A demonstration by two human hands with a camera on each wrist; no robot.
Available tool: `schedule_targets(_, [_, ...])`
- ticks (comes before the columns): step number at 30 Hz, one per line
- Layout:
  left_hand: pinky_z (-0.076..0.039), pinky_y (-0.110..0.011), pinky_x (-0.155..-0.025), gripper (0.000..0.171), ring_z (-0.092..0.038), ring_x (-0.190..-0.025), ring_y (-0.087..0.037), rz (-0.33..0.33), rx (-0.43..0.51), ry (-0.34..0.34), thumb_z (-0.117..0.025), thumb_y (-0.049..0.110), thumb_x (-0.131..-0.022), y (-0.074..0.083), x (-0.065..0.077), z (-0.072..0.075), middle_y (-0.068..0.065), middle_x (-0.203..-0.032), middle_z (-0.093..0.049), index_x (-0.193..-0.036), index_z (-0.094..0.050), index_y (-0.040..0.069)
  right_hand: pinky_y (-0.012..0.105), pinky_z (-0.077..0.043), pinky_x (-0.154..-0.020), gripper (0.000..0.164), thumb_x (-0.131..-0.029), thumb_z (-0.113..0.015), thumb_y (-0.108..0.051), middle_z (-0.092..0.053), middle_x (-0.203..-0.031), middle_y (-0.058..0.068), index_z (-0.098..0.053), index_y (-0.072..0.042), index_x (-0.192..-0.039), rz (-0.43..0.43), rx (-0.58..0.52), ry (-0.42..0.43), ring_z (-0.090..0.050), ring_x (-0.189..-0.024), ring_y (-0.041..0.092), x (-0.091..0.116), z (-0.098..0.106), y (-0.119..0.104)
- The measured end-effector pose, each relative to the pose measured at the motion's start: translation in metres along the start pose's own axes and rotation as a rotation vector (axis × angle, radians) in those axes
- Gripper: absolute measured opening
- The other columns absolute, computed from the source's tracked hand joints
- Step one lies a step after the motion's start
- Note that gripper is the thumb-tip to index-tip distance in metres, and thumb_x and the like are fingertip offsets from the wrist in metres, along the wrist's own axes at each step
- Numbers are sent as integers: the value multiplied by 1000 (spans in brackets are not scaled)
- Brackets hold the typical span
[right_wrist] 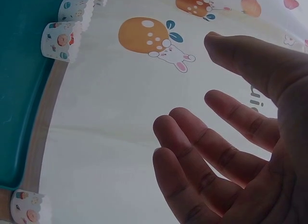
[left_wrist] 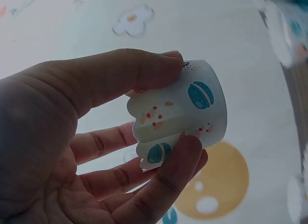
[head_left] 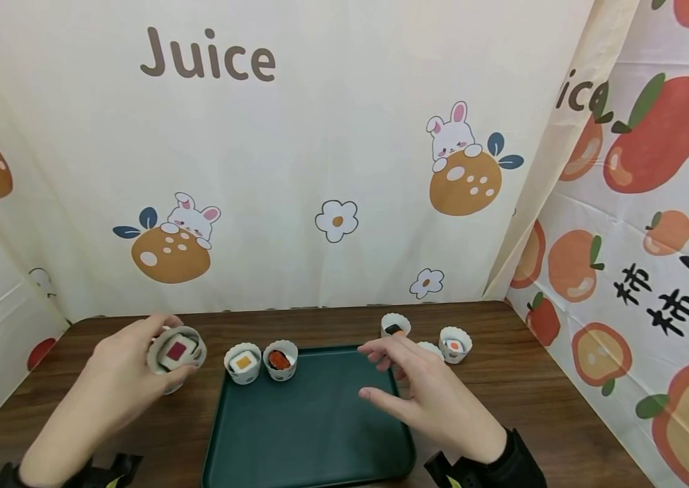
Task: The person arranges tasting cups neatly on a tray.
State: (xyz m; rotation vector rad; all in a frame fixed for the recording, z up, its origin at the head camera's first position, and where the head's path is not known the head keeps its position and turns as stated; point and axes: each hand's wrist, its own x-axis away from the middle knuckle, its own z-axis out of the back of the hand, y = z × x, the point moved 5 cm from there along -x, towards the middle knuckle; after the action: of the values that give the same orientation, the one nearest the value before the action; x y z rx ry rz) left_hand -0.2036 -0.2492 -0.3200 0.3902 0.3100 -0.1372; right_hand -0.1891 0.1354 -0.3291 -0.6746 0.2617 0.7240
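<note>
My left hand (head_left: 115, 373) grips a small white paper cup (left_wrist: 207, 106) with a scalloped rim and macaron prints, raised left of the tray. Inside that cup, in the head view, sits a white sushi piece (head_left: 177, 348) with a dark red square centre. Thumb and fingers pinch the cup's sides. My right hand (head_left: 432, 393) hovers over the right edge of the green tray (head_left: 314, 427), holding nothing, its fingers apart and slightly bent. Just behind it stand a cup (head_left: 388, 321) with black-and-orange sushi and another cup (head_left: 431, 348) that the hand partly hides.
At the tray's back left corner stand two cups side by side, one (head_left: 237, 374) with yellow-centred sushi and one (head_left: 286, 374) with orange-red topping. A cup (head_left: 457, 356) with orange-centred sushi stands at the back right. A printed curtain (head_left: 295, 149) hangs behind the wooden table (head_left: 533, 400).
</note>
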Motion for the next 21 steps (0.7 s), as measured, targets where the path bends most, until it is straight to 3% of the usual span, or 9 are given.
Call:
schedule_targets(5, [-56,-40,-67,68,-66,-90,-25,-61,45,7,-102,22,-70,29,4,-6,-12,-108,-75,-127,-67,7,23,-52,-81,41,-99,-78,-37,-65,-120,-18,-63,-30,-136,-13,2,-10,-59,-101,0,1,-1,2])
schedule_targets(12, [-59,-31,-72,67,-65,-89,-10,-204,77,60,-104,21,-67,69,12,-19,2,-106,-74,-124,-70,15,24,-52,-83,41,-100,-76,-39,-65,-122,-17,-62,-30,-138,-26,-13,-32,-59,-104,1,1,-4,3])
schedule_targets(21, [-60,-23,-73,69,-65,-91,-4,-264,196,-10,-103,20,-69,97,23,-40,9,-112,-71,-129,-68,25,28,-56,-90,40,-101,-75,-41,-67,-122,-14,-63,-27,-137,-15,-12,-65,-63,-105,6,-1,-13,1])
